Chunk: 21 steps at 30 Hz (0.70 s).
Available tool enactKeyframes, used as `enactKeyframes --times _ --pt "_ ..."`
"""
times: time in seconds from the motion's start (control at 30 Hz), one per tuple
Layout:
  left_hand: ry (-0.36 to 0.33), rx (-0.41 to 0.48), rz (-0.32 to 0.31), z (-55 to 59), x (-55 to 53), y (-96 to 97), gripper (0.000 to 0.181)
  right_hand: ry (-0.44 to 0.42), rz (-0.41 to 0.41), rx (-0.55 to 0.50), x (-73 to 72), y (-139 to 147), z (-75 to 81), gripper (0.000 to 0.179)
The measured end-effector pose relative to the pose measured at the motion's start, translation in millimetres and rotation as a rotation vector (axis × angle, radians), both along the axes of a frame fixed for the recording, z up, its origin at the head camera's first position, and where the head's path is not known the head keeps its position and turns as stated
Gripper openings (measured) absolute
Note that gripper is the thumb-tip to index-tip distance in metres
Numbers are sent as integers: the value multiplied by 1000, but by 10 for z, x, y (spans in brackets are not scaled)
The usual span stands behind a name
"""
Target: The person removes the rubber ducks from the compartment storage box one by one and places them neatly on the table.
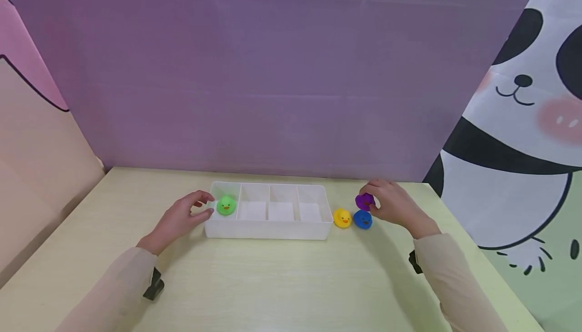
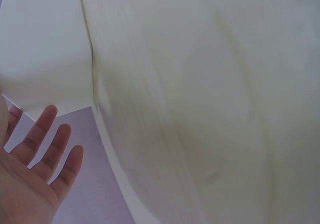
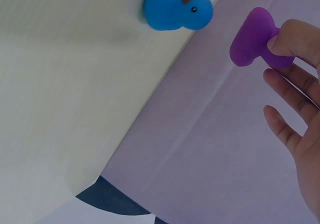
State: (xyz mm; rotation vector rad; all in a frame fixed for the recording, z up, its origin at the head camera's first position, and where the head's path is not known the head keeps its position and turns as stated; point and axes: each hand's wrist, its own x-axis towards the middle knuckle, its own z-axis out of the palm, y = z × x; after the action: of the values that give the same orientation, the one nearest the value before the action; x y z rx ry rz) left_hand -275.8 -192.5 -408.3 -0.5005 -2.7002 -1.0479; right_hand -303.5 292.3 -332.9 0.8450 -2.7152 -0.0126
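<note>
Between the thumb and fingers of my right hand [image 1: 392, 203] a purple rubber duck [image 1: 364, 201] is pinched; the right wrist view shows the purple duck [image 3: 256, 39] tipped over, off the table. Just below it in the head view sits a blue rubber duck [image 1: 362, 219], with a yellow rubber duck [image 1: 342, 218] to its left. A white divided box [image 1: 268, 230] stands left of these ducks. Its leftmost compartment holds a green rubber duck [image 1: 226, 205]. My left hand [image 1: 185, 214] is at the box's left end, fingers parted; whether they touch the wall I cannot tell.
The pale wooden table [image 1: 282, 281] ends at a purple backdrop [image 1: 273, 94] behind the box. A panda-print panel [image 1: 514, 135] rises on the right side. Three more compartments of the box lie right of the green duck.
</note>
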Motion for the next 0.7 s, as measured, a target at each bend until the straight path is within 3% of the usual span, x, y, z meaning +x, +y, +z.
enactKeyframes --times 0.7 --pt "0 3 4 -8 1 0 27 -69 -99 1 54 446 -216 30"
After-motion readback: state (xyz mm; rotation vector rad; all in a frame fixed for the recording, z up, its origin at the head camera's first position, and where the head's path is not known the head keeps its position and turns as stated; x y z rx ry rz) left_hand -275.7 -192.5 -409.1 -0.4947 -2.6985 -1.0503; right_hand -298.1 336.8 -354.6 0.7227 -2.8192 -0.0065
